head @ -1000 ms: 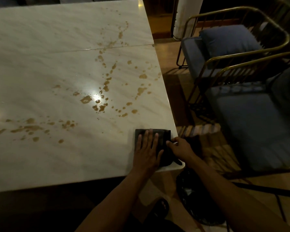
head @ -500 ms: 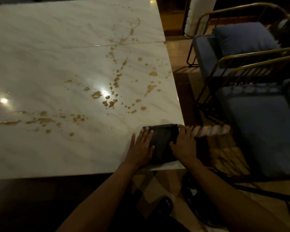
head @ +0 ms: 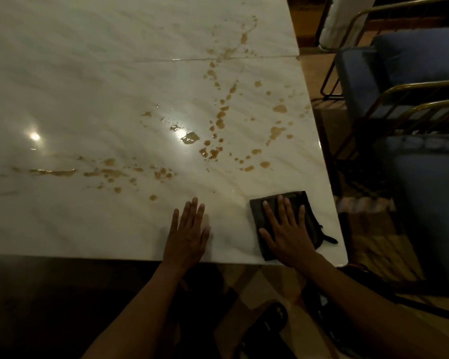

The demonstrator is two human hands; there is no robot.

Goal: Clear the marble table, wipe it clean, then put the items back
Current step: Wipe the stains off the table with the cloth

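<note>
The white marble table [head: 101, 81] fills most of the view and carries brown spill stains [head: 215, 151] across its middle and right side. A dark folded cloth [head: 309, 218] lies at the near right corner. My right hand [head: 287, 233] presses flat on the cloth with straight fingers. Flat on the bare marble to the left of the cloth rests my left hand [head: 188, 233], fingers straight, holding nothing.
Blue cushioned chairs with brass frames [head: 399, 73] stand close to the table's right edge. Below the near edge are a wooden floor and a dark bag [head: 265, 325]. Ceiling light glares [head: 34, 136] on the marble.
My left hand has come off the cloth and moved left onto bare marble. My right hand has shifted from the cloth's right edge to lie flat on top of it.
</note>
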